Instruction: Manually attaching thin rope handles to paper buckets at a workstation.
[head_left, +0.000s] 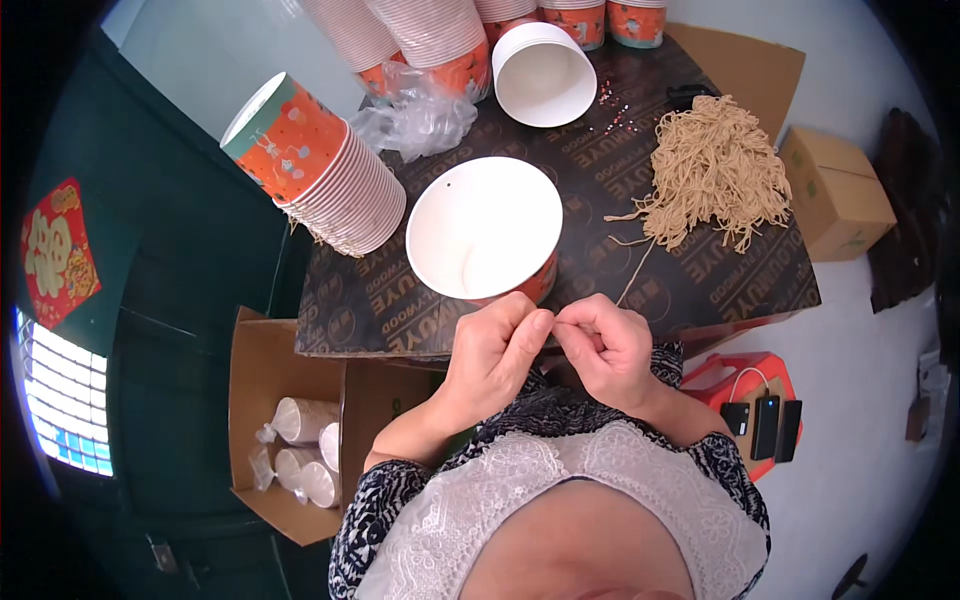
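A stack of orange paper cups (pixel 325 180) lay tipped on the dark table (pixel 700 270). The left hand (pixel 495 350) and right hand (pixel 605 345) met below an open paper bucket (pixel 485 230), seemingly pinching a thin string (pixel 632 275) from the tan bundle (pixel 715 170).

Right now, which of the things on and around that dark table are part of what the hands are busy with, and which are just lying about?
In use:
left hand and right hand, pinching a thin cord
open paper tub just beyond them
bundle of tan cords
sideways stack of orange tubs

Lying about:
crumpled plastic wrap
small cardboard box
red stool with phones
floor carton of cups
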